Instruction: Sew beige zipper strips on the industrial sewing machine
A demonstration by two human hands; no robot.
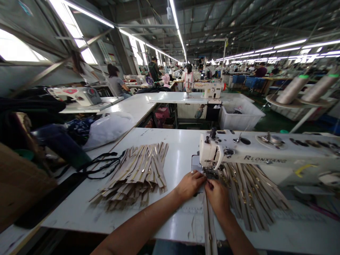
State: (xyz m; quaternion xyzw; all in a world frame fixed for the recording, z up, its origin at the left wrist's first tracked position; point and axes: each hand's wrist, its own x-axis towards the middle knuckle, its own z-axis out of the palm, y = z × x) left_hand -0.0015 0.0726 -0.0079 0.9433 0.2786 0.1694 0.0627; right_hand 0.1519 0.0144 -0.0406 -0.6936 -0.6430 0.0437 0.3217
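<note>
A beige zipper (pixel 209 226) with a metal tooth line runs from the sewing machine's needle area (pixel 211 173) down over the table's front edge. My right hand (pixel 218 198) is closed in a pinch on its upper end, just below the presser foot. Beside it, my left hand (pixel 191 183) has its fingers bent together at the same end, the fingertips almost touching those of the right. The exact grip under the fingers is partly hidden. Left of my arms lies a pile of beige zippers (pixel 140 170); a second fanned bunch of zippers (pixel 249 194) lies under the machine arm (pixel 265 148).
Black straps (pixel 103 164) and a white plastic bag (pixel 110 129) lie at the left. Two thread cones (pixel 293 88) stand at the right. Behind the table are a white bin (pixel 240 115) and another sewing machine (pixel 212 89). Several people work farther off.
</note>
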